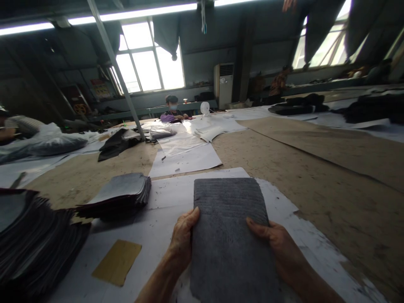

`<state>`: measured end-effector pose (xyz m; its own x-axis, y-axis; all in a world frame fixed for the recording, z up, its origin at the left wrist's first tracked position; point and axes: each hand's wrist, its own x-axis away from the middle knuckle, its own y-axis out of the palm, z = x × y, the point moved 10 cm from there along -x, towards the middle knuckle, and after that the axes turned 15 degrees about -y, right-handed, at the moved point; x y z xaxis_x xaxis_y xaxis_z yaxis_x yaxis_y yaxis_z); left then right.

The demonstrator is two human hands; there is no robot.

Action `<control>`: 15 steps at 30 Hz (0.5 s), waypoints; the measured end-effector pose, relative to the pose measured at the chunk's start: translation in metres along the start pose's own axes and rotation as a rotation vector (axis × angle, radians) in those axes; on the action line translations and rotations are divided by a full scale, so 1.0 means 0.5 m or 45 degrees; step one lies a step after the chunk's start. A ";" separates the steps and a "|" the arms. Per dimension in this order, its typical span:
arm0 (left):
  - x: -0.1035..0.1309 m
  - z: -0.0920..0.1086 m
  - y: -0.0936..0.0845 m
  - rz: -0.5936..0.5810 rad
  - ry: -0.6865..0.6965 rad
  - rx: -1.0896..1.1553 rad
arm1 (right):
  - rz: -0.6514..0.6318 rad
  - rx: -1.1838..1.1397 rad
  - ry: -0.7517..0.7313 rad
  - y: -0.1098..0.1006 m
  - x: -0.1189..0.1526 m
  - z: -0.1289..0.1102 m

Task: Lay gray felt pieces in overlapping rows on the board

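Observation:
A thick stack of dark grey fabric pieces [230, 244] is held upright between my two hands at the lower centre, its layered edges fanned at the top. My left hand [184, 235] grips its left side, thumb on the near face. On the right side my right hand [277, 248] clasps it, thumb laid across the front. The fingers behind the stack are hidden. White paper [164, 214] lies beneath on the table.
To the left are a smaller fabric stack [121, 189], a tall dark stack [34, 248] and a yellow-brown card [117, 261]. A slanted metal pole [118, 69] rises beyond. A masked person [172, 109] sits across the table near a small white fan [205, 108].

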<state>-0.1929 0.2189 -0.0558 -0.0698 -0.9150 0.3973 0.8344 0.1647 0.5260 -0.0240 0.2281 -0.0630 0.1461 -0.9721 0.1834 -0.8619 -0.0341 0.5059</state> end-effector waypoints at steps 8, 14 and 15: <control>0.014 -0.013 0.033 -0.070 -0.038 -0.105 | -0.023 0.062 -0.108 0.000 0.000 -0.017; -0.001 -0.030 0.007 0.037 -0.096 -0.143 | 0.135 0.114 -0.334 -0.027 -0.006 -0.054; -0.003 -0.031 0.006 0.027 -0.093 -0.146 | 0.158 0.123 -0.343 -0.033 -0.007 -0.055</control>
<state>-0.1816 0.2150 -0.0665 -0.0879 -0.8817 0.4635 0.8928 0.1365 0.4292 0.0028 0.2385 -0.0488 -0.0860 -0.9963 0.0025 -0.9092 0.0795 0.4087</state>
